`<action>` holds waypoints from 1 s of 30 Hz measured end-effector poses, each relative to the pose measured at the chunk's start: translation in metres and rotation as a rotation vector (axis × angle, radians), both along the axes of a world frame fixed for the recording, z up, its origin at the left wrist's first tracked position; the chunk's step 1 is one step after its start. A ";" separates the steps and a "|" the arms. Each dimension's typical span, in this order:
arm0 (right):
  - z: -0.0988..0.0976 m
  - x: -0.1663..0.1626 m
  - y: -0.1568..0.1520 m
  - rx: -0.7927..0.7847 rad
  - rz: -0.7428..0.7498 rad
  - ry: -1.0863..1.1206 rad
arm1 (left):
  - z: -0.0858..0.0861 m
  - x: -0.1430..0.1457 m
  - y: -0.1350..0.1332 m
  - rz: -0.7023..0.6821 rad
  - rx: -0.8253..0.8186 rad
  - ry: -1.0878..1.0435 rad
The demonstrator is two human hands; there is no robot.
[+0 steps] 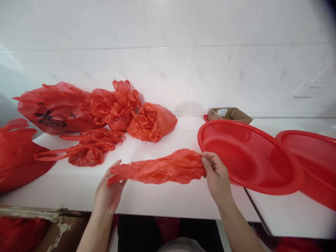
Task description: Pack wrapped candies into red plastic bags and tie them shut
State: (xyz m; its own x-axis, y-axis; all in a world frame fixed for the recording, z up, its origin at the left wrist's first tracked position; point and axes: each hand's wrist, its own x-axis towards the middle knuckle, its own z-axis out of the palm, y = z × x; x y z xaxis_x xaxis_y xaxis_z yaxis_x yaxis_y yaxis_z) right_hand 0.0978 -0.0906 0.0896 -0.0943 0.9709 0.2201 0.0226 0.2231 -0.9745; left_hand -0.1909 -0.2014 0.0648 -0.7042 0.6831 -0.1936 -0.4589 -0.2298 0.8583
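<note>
The person's left hand [110, 194] and right hand [217, 175] hold a crumpled red plastic bag [162, 167] by its two ends, stretched lengthwise above a white table [162, 206]. Far left, more red bags [60, 108] sit bunched by a tiled wall [168, 77], one bearing black print. On the right, a red perforated basket [233, 154] tilts beside a second basket [312, 159], with a small cardboard box [243, 115] behind. Near left, a torn carton [39, 212] seems to contain something red, dimly seen.
</note>
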 end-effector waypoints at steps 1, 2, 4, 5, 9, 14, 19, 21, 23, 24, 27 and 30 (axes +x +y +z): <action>0.000 0.002 0.000 0.003 0.001 -0.009 | 0.004 -0.003 -0.003 0.059 0.016 0.072; 0.001 0.003 0.000 0.002 0.015 -0.018 | 0.008 -0.003 -0.007 0.113 0.032 0.169; 0.003 0.001 -0.002 -0.015 0.073 -0.029 | 0.019 0.005 -0.013 0.117 0.023 0.428; 0.004 -0.001 -0.003 -0.033 0.107 -0.022 | 0.023 0.013 -0.015 0.046 -0.012 0.568; 0.008 -0.016 -0.010 -0.153 0.233 0.063 | 0.028 0.058 -0.012 -0.519 -0.223 0.901; 0.011 -0.005 -0.005 -0.176 0.116 0.135 | 0.021 0.067 -0.006 -0.565 -0.297 0.659; 0.012 0.016 0.005 -0.078 -0.068 0.300 | 0.027 0.045 -0.005 -0.271 -0.073 0.168; 0.010 0.013 -0.001 -0.066 0.016 0.265 | 0.025 0.050 -0.002 -0.237 -0.053 0.062; 0.006 0.000 -0.013 -0.069 0.209 0.179 | 0.020 0.062 0.001 -0.257 -0.065 0.073; 0.004 -0.008 -0.020 -0.076 0.318 0.135 | 0.018 0.071 0.002 -0.288 -0.074 0.109; -0.004 -0.031 -0.037 -0.105 0.546 0.009 | 0.018 0.090 0.003 -0.556 -0.070 0.314; -0.011 -0.039 -0.040 -0.118 0.557 -0.056 | 0.027 0.082 0.003 -0.948 -0.079 0.612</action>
